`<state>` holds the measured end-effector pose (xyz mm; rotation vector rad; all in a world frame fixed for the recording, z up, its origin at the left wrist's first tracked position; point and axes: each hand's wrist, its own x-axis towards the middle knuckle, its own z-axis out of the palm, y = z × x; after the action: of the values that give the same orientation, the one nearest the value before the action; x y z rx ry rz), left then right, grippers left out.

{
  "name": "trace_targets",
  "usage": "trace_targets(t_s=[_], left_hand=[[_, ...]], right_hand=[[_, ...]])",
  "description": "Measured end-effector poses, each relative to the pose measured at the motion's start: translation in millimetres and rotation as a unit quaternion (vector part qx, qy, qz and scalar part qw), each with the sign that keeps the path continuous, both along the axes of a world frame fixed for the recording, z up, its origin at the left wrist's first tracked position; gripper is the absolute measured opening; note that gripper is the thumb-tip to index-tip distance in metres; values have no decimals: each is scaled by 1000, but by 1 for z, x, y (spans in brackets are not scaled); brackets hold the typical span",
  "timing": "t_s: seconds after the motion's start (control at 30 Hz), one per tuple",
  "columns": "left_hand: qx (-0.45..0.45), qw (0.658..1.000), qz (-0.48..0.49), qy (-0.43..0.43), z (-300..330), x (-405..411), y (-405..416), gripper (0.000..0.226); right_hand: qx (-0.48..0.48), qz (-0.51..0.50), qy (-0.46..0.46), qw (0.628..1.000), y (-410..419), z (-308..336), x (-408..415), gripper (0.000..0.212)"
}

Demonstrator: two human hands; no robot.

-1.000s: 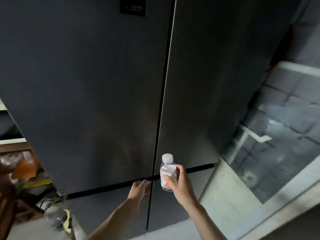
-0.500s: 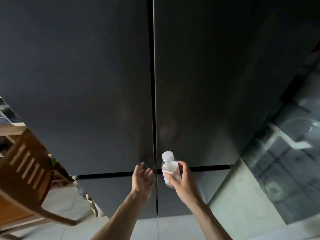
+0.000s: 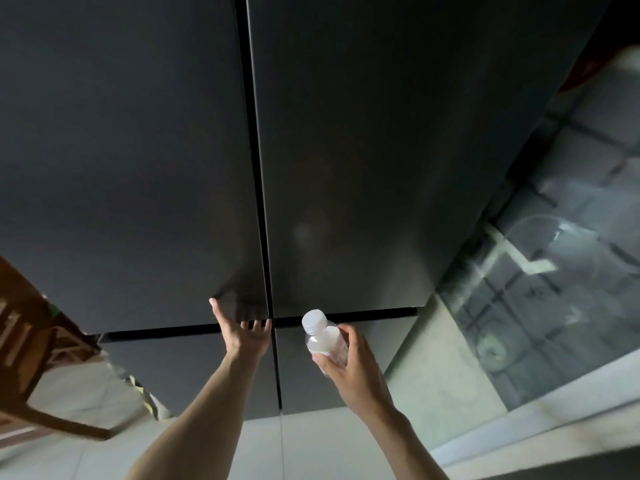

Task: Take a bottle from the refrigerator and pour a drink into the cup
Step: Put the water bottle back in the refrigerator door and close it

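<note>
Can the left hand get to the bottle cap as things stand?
Probably yes. The left hand is open by the refrigerator door seam, holding nothing. The cap sits exposed above the right hand gripping the bottle, nothing between.

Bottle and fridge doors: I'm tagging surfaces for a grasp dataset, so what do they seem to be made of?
Bottle: looks like clear thin plastic, glossy, with a white ribbed plastic cap; light shows through its wall. Fridge doors: dark grey, smooth and semi-matte with soft reflections; probably coated metal, though glass cannot be ruled out.
</note>
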<state>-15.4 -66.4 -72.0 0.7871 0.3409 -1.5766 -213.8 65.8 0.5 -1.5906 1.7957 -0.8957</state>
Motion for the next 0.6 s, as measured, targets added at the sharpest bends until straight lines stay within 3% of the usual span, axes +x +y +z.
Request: trace_targets(t_s=[0.33, 0.47, 0.6], left_hand=[[-25, 993, -75, -84, 8, 14, 15, 131], [-4, 984, -106, -146, -9, 22, 44, 121], [49, 962, -142, -226, -12, 44, 83, 130]], right_hand=[[-44, 12, -23, 999, 26, 8, -13, 63], [-36, 6, -29, 999, 30, 0, -14, 60], [-46, 11, -36, 998, 18, 12, -6, 60]])
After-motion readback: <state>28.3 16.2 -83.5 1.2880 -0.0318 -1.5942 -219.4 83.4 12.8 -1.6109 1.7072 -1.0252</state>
